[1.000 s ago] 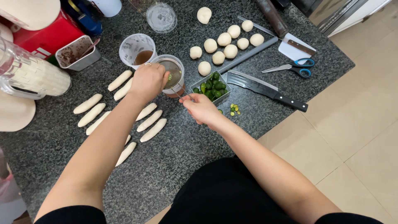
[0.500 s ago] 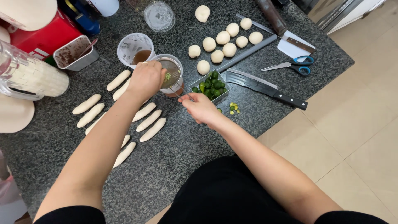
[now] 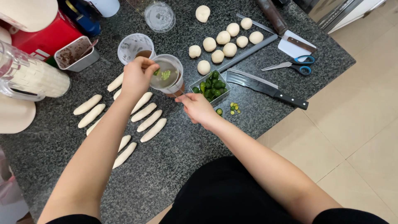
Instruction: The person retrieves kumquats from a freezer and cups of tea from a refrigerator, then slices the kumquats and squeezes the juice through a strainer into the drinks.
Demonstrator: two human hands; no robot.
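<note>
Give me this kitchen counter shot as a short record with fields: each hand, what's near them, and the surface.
Left hand: at the rim of a clear plastic cup, fingers pinched over a green piece inside
Right hand: low beside the cup, apart from it
Beside cup: small tray of green limes
Left of cup: dough sticks in rows
Behind: dough balls
Right: knife, scissors
Surface: dark speckled stone counter

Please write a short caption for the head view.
Left hand over a clear cup, right hand beside a tub of limes.
</note>
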